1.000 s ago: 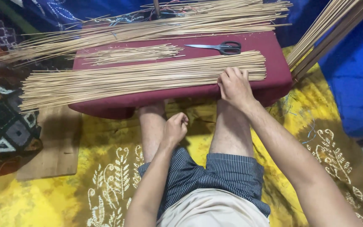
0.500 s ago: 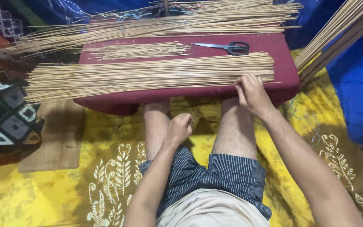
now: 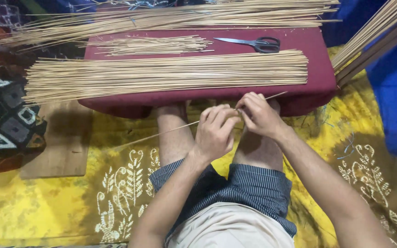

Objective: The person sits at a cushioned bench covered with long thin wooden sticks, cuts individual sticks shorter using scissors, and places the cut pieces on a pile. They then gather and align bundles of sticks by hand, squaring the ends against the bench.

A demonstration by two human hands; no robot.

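Observation:
My left hand [image 3: 214, 131] and my right hand [image 3: 258, 115] meet above my knees and both pinch one thin bamboo stick [image 3: 161, 134], which slants from lower left to upper right. Just beyond the hands a wide row of long bamboo sticks [image 3: 161, 73] lies across a dark red cushion [image 3: 318, 87]. A smaller bunch of shorter sticks [image 3: 155, 45] and black-handled scissors [image 3: 253, 44] lie further back on the cushion.
A large bundle of sticks [image 3: 171, 17] lies behind the cushion, and another bundle [image 3: 373, 36] leans at the right. A yellow patterned cloth [image 3: 70, 202] covers the floor, with a wooden board [image 3: 63, 147] and a patterned pillow [image 3: 5, 115] at left.
My right hand left the stick row on the cushion and drew one stick toward me. My left hand rose from my knee and took hold of the same stick.

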